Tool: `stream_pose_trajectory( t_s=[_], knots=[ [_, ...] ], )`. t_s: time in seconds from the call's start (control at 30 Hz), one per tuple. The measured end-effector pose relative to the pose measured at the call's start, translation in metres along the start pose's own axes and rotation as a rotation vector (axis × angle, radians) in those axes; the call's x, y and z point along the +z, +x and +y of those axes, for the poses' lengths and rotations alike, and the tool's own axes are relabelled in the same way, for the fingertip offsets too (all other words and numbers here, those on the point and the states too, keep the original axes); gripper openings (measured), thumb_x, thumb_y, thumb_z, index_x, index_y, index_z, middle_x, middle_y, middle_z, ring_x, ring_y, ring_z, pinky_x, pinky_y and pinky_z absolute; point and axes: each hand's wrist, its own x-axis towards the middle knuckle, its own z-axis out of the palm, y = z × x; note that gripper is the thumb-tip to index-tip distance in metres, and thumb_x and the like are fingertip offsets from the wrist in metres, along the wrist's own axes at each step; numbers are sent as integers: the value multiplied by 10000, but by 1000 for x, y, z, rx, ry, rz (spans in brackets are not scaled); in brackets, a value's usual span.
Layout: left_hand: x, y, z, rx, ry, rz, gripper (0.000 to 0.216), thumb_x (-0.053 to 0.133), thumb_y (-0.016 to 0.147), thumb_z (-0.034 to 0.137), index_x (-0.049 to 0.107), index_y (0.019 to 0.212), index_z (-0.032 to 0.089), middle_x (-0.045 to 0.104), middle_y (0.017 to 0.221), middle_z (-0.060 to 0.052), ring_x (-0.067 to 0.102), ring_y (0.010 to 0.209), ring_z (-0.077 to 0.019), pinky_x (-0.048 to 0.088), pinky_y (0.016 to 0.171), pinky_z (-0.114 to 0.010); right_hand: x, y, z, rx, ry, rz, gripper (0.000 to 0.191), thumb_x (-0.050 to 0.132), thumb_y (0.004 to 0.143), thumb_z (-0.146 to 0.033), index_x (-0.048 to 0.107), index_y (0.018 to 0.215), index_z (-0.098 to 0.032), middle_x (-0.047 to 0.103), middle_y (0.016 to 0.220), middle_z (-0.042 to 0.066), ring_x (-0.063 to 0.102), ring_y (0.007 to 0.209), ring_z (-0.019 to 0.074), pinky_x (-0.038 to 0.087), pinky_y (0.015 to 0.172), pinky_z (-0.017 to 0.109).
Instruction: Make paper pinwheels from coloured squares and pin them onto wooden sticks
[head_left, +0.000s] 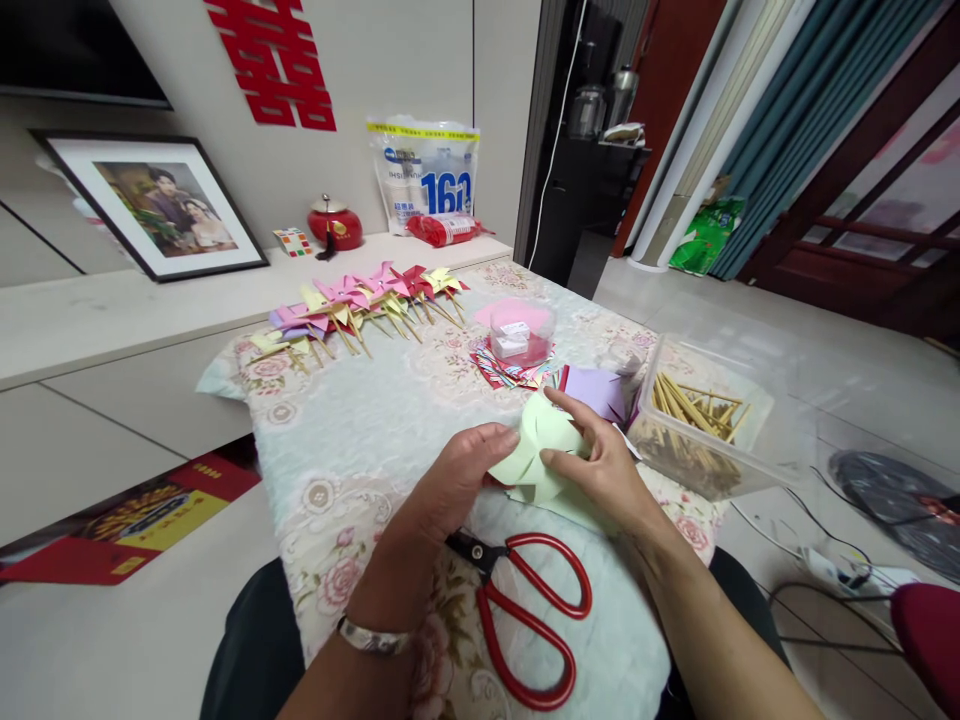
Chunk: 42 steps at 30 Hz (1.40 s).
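A pale green paper pinwheel piece [541, 440], its corners curling inward, is held between both hands over the near part of the table. My left hand [469, 465] pinches its left edge with thumb and fingers. On the right side, my right hand [600, 450] grips it, thumb bent onto the paper and index finger stretched along the top edge. Below the hands lie red-handled scissors [529, 620], their blades partly hidden under my left hand. Purple paper [595, 392] lies just beyond my right hand.
Finished paper pinwheels [367, 300] on sticks lie at the table's far left. A round clear container [523, 332] stands on coloured paper strips. At the right, a clear plastic box [697, 420] holds many wooden sticks. A flowered cloth [337, 450] covers the table.
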Motion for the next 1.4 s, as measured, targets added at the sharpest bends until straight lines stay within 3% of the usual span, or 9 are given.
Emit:
stream_pose_trajectory(
  t_s=[0.13, 0.3, 0.5, 0.7, 0.9, 1.03, 1.1, 1.23, 1.4],
  knots=[
    [3, 0, -1, 51, -28, 20, 390, 737, 759, 475, 677, 943, 137, 668, 828, -51, 593, 715, -147, 480, 655, -248, 4, 1, 0, -17, 59, 140, 697, 711, 725, -237, 534, 1398, -194, 638, 1349, 104, 619, 1170, 286, 531, 926, 395],
    [14, 4, -11, 101, 6, 102, 398, 830, 662, 312, 666, 986, 148, 682, 743, 1, 595, 659, -128, 453, 643, -230, 11, 1, 4, -60, 63, 243, 681, 717, 745, -272, 533, 1396, -191, 631, 1357, 115, 622, 1174, 294, 528, 955, 423],
    [27, 8, -18, 114, -62, 163, 429, 786, 698, 301, 694, 1087, 145, 761, 863, -31, 676, 763, -190, 504, 752, -287, 18, -2, 9, -118, 51, 305, 642, 710, 782, -239, 530, 1398, -202, 577, 1427, 114, 566, 1269, 287, 456, 1073, 455],
    [29, 10, -21, 134, -71, 215, 373, 770, 725, 306, 713, 1056, 144, 764, 838, -29, 674, 726, -178, 502, 703, -262, 22, -6, 13, -95, 33, 314, 634, 703, 799, -245, 521, 1405, -203, 600, 1397, 117, 587, 1243, 289, 473, 1054, 458],
    [26, 9, -17, 120, -88, 246, 353, 801, 674, 314, 727, 966, 131, 763, 823, -40, 686, 751, -202, 519, 735, -295, 20, -4, 10, -45, 87, 228, 587, 710, 802, -316, 558, 1360, -209, 690, 1248, 109, 662, 1096, 282, 545, 927, 430],
    [20, 8, -10, 81, -116, 233, 331, 785, 663, 284, 719, 947, 129, 759, 819, -52, 696, 782, -226, 520, 701, -293, 10, 1, 9, -50, 203, 165, 540, 710, 809, -348, 581, 1319, -224, 718, 989, 62, 681, 861, 208, 561, 752, 350],
    [18, 7, -6, 71, -139, 230, 306, 768, 673, 259, 709, 947, 136, 758, 826, -51, 701, 817, -234, 524, 700, -288, 3, 4, 10, -90, 210, 171, 512, 727, 805, -328, 603, 1294, -242, 691, 982, 45, 651, 797, 169, 546, 738, 334],
    [13, 5, -1, 77, -175, 246, 268, 760, 675, 229, 687, 914, 132, 755, 824, -54, 703, 836, -238, 525, 705, -283, -8, 5, 8, -222, 65, 152, 371, 725, 830, -256, 684, 1197, -291, 663, 1074, 48, 628, 897, 180, 521, 794, 350],
    [7, 5, 0, 84, -152, 222, 250, 750, 682, 226, 674, 910, 155, 745, 826, -29, 688, 775, -214, 512, 701, -280, -15, 2, -2, -365, -132, -2, 192, 673, 880, -214, 765, 1023, -302, 653, 963, 38, 620, 923, 205, 498, 802, 360]
  ],
)
